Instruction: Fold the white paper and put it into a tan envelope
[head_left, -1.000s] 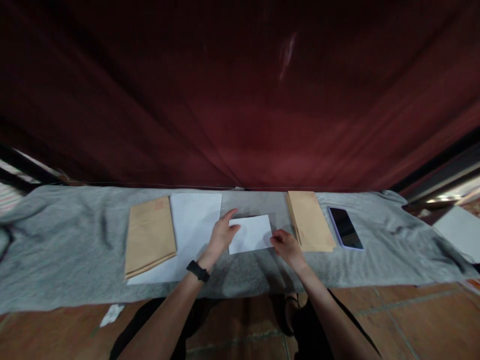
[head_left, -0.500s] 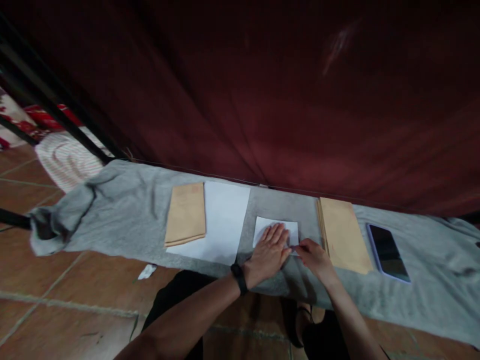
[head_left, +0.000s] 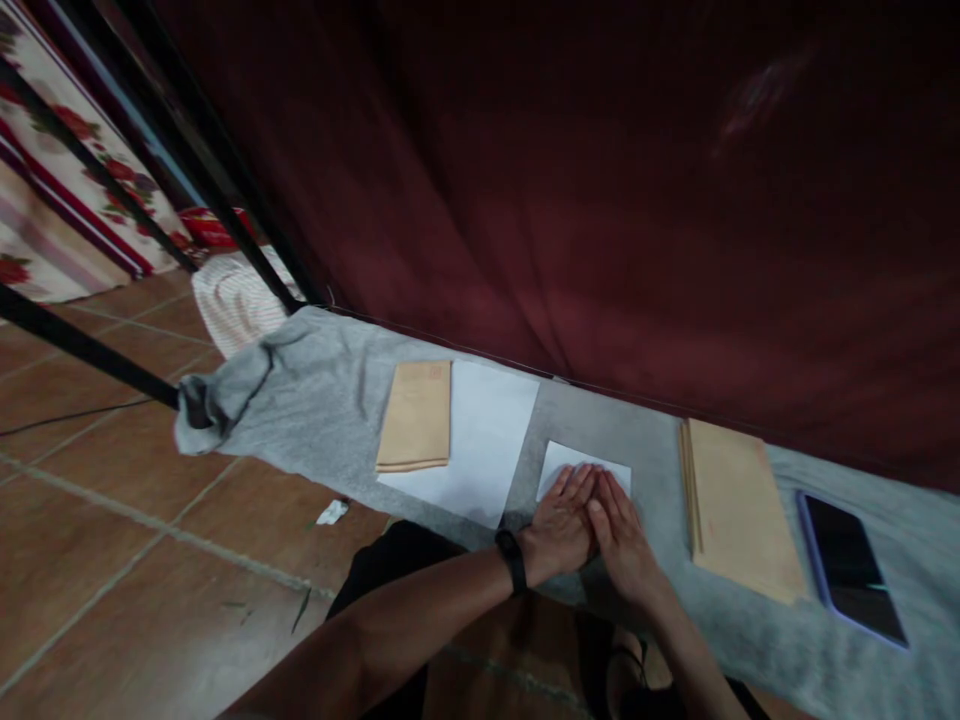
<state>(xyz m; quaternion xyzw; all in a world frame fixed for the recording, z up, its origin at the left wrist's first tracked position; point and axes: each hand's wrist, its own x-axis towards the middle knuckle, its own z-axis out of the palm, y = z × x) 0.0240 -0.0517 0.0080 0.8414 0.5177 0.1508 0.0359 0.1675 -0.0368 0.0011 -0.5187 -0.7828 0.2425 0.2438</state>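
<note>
A small folded piece of white paper (head_left: 556, 459) lies on the grey cloth, partly covered by both hands. My left hand (head_left: 566, 522), with a black band on the wrist, rests flat on it with the fingers stretched out. Beside it and slightly overlapping, my right hand (head_left: 621, 530) also presses flat on the paper, fingers extended. The paper's near edge is hidden beneath the palms. Larger white sheets (head_left: 491, 430) lie to the left, with a stack of brown envelopes (head_left: 416, 415) on top of them.
Another stack of brown envelopes (head_left: 739, 505) sits right of my hands, then a phone (head_left: 851, 565) in a purple case. Everything lies on a narrow bench draped in grey cloth (head_left: 315, 390). A dark red curtain (head_left: 525, 200) hangs behind; black metal bars (head_left: 195, 170) stand left.
My right hand has moved from pinching the paper's near right edge to lying flat on it, against my left hand. The left hand stays on the paper. The view has turned left.
</note>
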